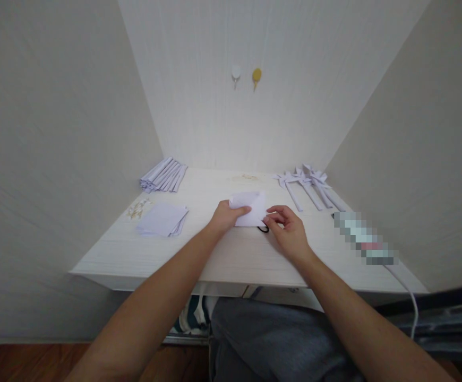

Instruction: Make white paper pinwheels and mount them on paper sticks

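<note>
Left hand [228,215] clamped on paper sheet [256,213], mid-tabletop [231,260], thumb on top, likely to steady it. Right hand [291,229] at sheet's 4 o'clock corner; can't tell if pinching. Paper stack [159,218] at 9, paper sticks [167,176] at 10, pinwheels [307,192] at 2, presumably sorted for elbow room.

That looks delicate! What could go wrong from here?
The white paper might crease where the left hand grips it. The left forearm could brush the loose paper squares near it and scatter them. The paper pinwheels sit crowded together, so knocking one might bend another.
</note>
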The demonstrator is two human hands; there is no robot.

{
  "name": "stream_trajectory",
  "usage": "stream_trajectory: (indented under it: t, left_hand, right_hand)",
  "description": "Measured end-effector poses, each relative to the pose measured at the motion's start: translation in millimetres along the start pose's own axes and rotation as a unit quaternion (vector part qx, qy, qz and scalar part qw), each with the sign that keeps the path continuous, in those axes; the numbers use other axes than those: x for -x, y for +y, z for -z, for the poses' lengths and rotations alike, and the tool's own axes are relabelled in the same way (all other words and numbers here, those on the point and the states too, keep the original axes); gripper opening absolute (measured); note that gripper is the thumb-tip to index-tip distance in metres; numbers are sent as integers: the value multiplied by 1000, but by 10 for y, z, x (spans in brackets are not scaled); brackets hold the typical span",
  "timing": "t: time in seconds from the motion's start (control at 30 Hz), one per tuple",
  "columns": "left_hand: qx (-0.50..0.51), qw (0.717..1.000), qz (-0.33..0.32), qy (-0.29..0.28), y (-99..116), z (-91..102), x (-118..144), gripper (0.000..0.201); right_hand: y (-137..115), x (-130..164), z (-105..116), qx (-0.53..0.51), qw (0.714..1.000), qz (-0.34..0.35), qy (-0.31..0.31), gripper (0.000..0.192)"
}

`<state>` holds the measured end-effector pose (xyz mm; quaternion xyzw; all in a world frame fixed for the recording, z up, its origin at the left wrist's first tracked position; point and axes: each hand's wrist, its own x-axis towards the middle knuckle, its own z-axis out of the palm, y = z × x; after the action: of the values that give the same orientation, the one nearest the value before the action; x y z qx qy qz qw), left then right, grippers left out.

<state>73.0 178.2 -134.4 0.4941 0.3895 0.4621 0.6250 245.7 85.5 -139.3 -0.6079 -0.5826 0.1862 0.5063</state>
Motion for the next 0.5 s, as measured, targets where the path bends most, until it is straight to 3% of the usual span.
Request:
stream_trajectory:
  t: [0.13,0.3,0.5]
  left_hand:
    - [17,1000,4,9,-11,16,-18,37]
    - [50,998,7,23,-25,47,-58,39]
    - [87,996,19,21,39,55,-49,38]
  right_hand:
    - [32,-7,98,109,994,-6,-6,25]
    - [-6,-28,143,251,965,-16,-76,24]
    - [-157,-78,214,347,923,-105,-125,31]
